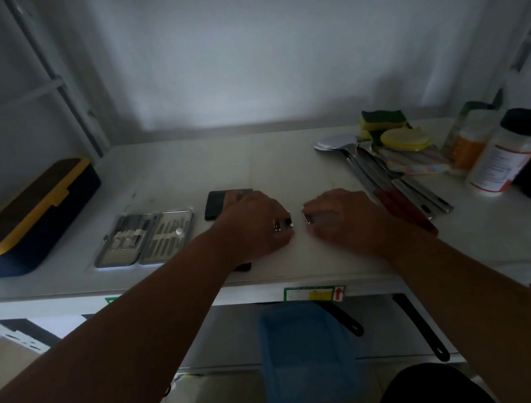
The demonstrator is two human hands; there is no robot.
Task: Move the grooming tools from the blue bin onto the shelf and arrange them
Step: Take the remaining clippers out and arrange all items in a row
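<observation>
An open manicure kit [145, 238] with several metal tools lies flat on the white shelf [287, 171], left of centre. A black case [216, 204] lies behind my left hand [253, 224], which covers part of it. That hand pinches a small metal nail clipper [283, 223] against the shelf. My right hand [335, 218] rests just to the right, fingers closed on another small metal clipper [307, 218], mostly hidden. The blue bin [305, 357] sits low between my knees, below the shelf edge.
A navy and yellow box [33, 216] stands at the shelf's left end. At the right lie metal spatulas with red handles [393, 188], sponges [385, 122], a yellow lid [405, 139], and white bottles [502, 157]. Black pan handles [423, 328] show on the lower shelf.
</observation>
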